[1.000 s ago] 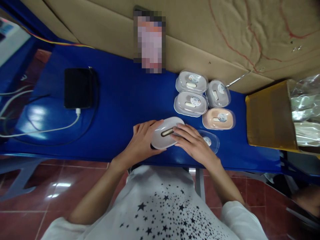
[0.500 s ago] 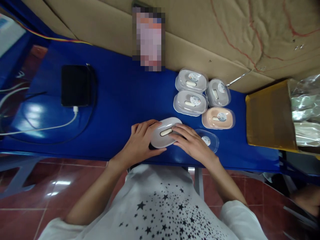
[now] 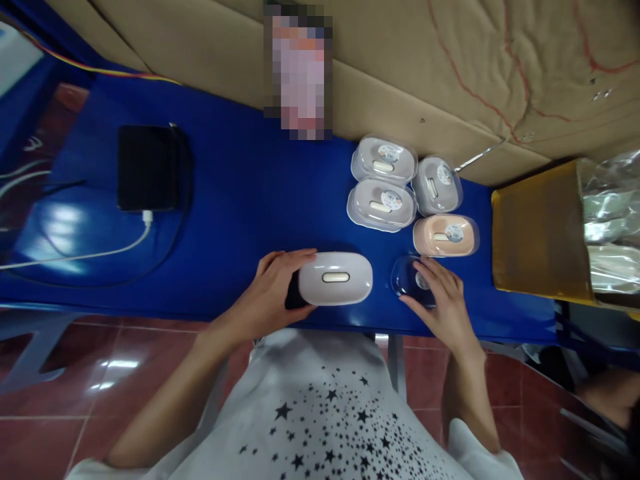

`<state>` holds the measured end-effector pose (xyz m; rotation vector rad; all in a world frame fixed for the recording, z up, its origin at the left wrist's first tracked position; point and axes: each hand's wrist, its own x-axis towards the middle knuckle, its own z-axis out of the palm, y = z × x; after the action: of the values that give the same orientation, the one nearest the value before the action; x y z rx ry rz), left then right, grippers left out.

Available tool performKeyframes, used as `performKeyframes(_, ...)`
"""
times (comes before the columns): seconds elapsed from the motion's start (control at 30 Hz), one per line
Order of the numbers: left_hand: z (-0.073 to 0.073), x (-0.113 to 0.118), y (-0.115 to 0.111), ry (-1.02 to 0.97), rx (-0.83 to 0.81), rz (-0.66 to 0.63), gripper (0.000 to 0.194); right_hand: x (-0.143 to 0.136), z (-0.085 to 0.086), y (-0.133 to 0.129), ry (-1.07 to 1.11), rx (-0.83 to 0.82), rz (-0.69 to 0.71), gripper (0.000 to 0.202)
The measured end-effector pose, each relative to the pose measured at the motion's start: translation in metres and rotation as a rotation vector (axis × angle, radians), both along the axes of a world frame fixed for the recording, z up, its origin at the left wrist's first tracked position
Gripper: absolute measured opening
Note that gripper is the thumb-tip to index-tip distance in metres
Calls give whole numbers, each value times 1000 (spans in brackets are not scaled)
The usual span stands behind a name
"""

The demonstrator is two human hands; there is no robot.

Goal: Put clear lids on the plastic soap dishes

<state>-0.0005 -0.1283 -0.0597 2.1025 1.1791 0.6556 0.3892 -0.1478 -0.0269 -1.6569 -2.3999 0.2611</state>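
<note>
A black flat rectangular device (image 3: 147,168) with a white cable (image 3: 75,257) plugged in is lying at the far left of the blue table (image 3: 240,193). The left hand (image 3: 273,293) is cupping the left end of the pale oval plastic box (image 3: 336,278), fingers curled over its edge. The box is sitting flat near the table's front edge, its long axis running left to right. Just to the right, apart from the box, the right hand (image 3: 443,300) is resting with fingers spread on the clear oval plastic lid (image 3: 411,280), so it is the nearer hand to the lid. Beyond are three closed grey oval boxes (image 3: 383,200) and a peach oval box (image 3: 445,235), then a brown cardboard carton (image 3: 540,233). Half a second ago the right hand was on the box, which was tilted; now it has moved to the lid.
</note>
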Motion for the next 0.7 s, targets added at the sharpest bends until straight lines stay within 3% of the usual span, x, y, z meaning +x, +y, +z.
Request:
performKeyframes(0.17,-1,21,-1,29,-11,-72,82,-14,-9,3,-14,-6,30,72)
performKeyframes(0.37,-3,27,-1,11,-42,-81,90,-23,10,9,102,20,166,78)
performKeyframes(0.47,-4,33,-1,-6,-46,-103,93,-50,13,11,52,3,270,74)
performKeyframes(0.6,-6,38,-1,-15,-39,-128,97,-92,3,12,-40,21,383,68)
performKeyframes(0.7,-8,36,-1,-18,-31,-118,101,-103,-4,10,-67,72,397,69)
